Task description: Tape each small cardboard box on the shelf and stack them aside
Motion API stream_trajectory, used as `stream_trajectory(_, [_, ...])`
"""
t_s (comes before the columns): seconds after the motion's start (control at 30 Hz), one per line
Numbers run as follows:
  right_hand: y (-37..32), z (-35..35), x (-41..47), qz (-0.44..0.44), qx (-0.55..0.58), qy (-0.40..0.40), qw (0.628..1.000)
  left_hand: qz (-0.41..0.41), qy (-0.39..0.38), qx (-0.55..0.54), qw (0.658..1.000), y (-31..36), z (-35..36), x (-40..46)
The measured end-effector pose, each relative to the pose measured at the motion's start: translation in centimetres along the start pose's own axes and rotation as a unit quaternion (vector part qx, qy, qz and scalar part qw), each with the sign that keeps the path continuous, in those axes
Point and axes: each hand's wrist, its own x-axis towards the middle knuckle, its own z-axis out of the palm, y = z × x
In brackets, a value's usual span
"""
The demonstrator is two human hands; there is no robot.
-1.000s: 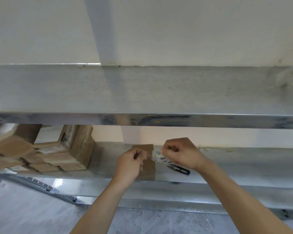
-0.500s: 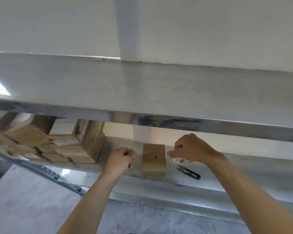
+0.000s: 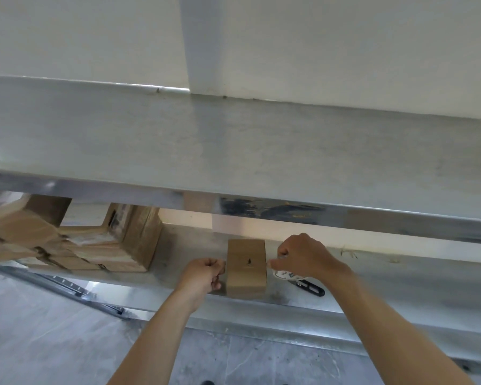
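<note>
1 small cardboard box [image 3: 246, 266] sits on the lower shelf [image 3: 372, 276]. I see my left hand [image 3: 203, 276] curled against the box's left side and my right hand [image 3: 300, 255] pinching at its right edge, probably clear tape. Right of the box lie a tape roll [image 3: 285, 275] and black snips [image 3: 311, 288]; left, stacked boxes [image 3: 100, 245].

1. My left hand [image 3: 204, 275]: fingers curled tight, thumb and forefinger pinched together, knuckles facing right.
2. My right hand [image 3: 303, 255]: fist-like curl, back of hand up, thumb and forefinger pinched at the tip, pointing left.
3. Both forearms bare, reaching up and forward, converging; hands level with each other, apart.
</note>
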Motion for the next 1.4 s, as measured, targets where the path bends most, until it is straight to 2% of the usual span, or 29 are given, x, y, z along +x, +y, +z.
stream_trajectory(0.13, [0.5,0.6,0.1,-0.001,0.035,-0.007,0.999,-0.020,0.020,-0.049,0.998,-0.1,0.8,-0.1])
stream_trajectory(0.23, [0.6,0.9,0.2,0.006,0.045,-0.007,0.999,0.005,0.039,-0.063,0.997,0.0,1.0,-0.5])
stream_trajectory(0.33, [0.8,1.1,0.2,0.009,0.057,-0.002,0.998,0.087,0.064,0.045,0.993,-0.3,1.3,-1.8])
stream_trajectory(0.43, [0.8,1.1,-0.1,0.003,0.060,0.006,0.998,0.162,0.124,0.166,0.965,-0.2,2.2,-3.0])
stream_trajectory(0.63, [0.5,1.1,-0.2,0.003,0.062,0.014,0.998,0.099,0.122,0.270,0.950,0.1,6.1,-2.7])
stream_trajectory(0.73, [0.6,1.1,-0.5,0.012,0.068,0.014,0.998,0.093,0.153,0.244,0.953,0.1,6.8,-1.9])
stream_trajectory(0.87, [0.8,1.4,-0.5,0.015,0.086,0.017,0.996,0.100,0.136,0.244,0.955,0.6,5.5,-1.5])
stream_trajectory(1.1, [0.8,1.6,-1.0,0.016,0.110,0.016,0.994,0.138,0.198,0.343,0.908,0.9,5.4,-2.6])
stream_trajectory(1.2, [0.7,1.2,-1.4,0.005,0.101,0.018,0.995,0.196,0.235,0.405,0.862,0.8,6.3,-3.5])
stream_trajectory(1.27, [0.8,1.4,-1.4,0.000,0.103,0.017,0.995,0.199,0.217,0.451,0.843,0.5,7.5,-4.1])
stream_trajectory(1.4, [1.0,1.6,-0.9,-0.012,0.110,0.009,0.994,0.109,0.141,0.472,0.864,0.7,9.9,-4.7])
